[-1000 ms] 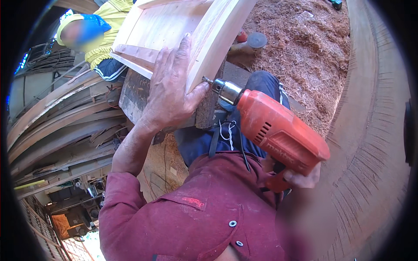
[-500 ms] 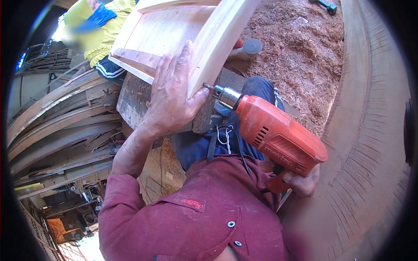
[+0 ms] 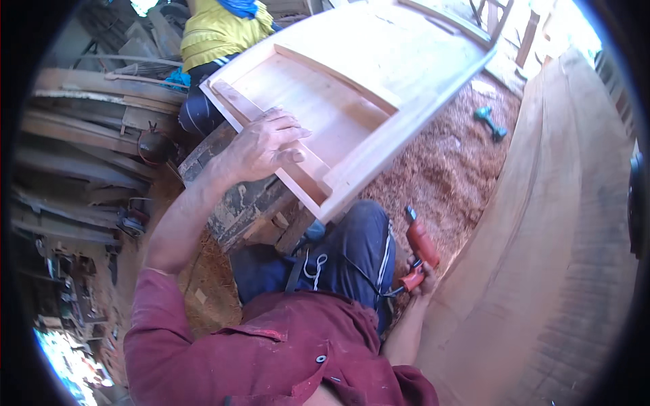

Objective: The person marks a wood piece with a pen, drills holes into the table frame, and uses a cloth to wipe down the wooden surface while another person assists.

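Observation:
My right hand [image 3: 425, 279] grips a red power drill [image 3: 422, 242] by its handle, down beside my right knee. The drill's chuck points up and away, clear of the wood. My left hand [image 3: 269, 143] is over the near inner slat of a pale wooden panel frame [image 3: 379, 145], its fingers stretched loosely and the thumb apart. Whether the palm touches the slat is hard to see. The frame rests tilted on a worn wooden block [image 3: 237, 213] in front of my knees.
A person in a yellow top [image 3: 220, 34] is behind the frame at the far left. A green tool [image 3: 490, 124] lies on the wood shavings [image 3: 450, 166]. A long wide plank [image 3: 514, 250] runs along my right; stacked boards [image 3: 81, 135] fill the left.
The drill has come away from the frame's corner and dropped down to the right, turned upward. My left hand has moved off the corner edge onto the slat. The view has shifted.

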`<state>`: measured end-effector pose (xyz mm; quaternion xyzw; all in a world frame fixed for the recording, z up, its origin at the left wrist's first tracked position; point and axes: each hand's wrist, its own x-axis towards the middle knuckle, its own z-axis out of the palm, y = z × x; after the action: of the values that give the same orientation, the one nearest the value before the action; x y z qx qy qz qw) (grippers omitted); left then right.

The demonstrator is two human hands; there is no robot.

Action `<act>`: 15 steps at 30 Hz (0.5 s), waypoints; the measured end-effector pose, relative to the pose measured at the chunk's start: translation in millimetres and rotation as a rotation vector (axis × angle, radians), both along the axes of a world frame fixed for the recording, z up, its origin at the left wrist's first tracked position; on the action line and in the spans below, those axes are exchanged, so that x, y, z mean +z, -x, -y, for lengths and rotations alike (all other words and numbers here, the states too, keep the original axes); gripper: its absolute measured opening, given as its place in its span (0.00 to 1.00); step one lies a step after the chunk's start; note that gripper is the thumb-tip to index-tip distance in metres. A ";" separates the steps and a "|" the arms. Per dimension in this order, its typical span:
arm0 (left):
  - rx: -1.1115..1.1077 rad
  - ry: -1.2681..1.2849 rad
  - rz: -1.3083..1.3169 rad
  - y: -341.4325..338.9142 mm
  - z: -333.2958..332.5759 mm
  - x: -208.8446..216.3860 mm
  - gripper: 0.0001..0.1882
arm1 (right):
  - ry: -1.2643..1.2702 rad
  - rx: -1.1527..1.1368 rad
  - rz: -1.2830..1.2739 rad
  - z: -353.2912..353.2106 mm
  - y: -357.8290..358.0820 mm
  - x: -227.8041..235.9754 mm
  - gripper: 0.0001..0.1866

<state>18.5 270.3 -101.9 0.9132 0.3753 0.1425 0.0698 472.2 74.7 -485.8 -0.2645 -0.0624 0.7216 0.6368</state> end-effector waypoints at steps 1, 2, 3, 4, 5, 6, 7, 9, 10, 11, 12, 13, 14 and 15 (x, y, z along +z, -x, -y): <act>-0.039 -0.082 -0.010 13.9 -9.2 -2.3 0.43 | -0.025 0.023 0.014 -4.7 -3.2 -13.8 0.28; -0.017 -0.101 0.003 21.9 -16.4 -5.3 0.43 | 0.036 0.062 0.011 -4.5 -6.2 -24.9 0.28; -0.039 -0.025 0.018 30.9 -19.8 -4.5 0.42 | 0.100 0.104 0.001 -6.4 -5.7 -32.8 0.27; -0.064 0.051 0.035 39.0 -21.7 -1.1 0.41 | 0.082 0.128 0.008 -11.4 -9.5 -38.5 0.27; -0.040 0.048 0.045 43.4 -22.0 -2.6 0.41 | 0.203 0.179 0.047 -13.4 -14.8 -40.3 0.27; -0.058 0.080 0.030 37.3 -27.2 -4.1 0.39 | 0.321 0.209 0.093 -18.3 -25.7 -36.7 0.28; -0.085 0.108 0.016 30.0 -33.5 -4.0 0.37 | 0.315 0.201 0.112 -29.5 -48.6 -27.5 0.28; -0.106 0.093 0.020 20.0 -41.1 -9.6 0.36 | 0.355 0.143 1.238 -58.9 -84.9 9.0 0.35; -0.118 0.091 -0.001 18.4 -42.0 -11.7 0.34 | 0.425 -0.068 1.679 -79.9 -86.9 31.1 0.39; -0.079 0.083 0.004 28.4 -35.8 -10.7 0.35 | 0.409 -0.061 1.831 -129.9 -58.8 97.1 0.39; -0.069 0.075 0.011 31.2 -36.0 -10.2 0.35 | 0.245 -0.271 1.847 -161.8 -27.2 174.7 0.35; -0.064 0.090 -0.032 36.9 -35.9 -8.4 0.36 | -0.111 -0.478 1.724 -185.1 22.5 253.7 0.33; -0.075 0.109 -0.069 37.2 -38.7 -10.0 0.36 | -0.155 -0.519 1.769 -202.8 52.5 307.1 0.30; -0.064 0.100 -0.072 41.9 -38.0 -5.9 0.36 | -0.395 -0.458 1.906 -223.8 86.5 355.4 0.30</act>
<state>-23.4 308.4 -107.8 0.9246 0.3550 0.0886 0.1063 385.7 298.5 -130.4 -0.6278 -0.6134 0.0447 0.4772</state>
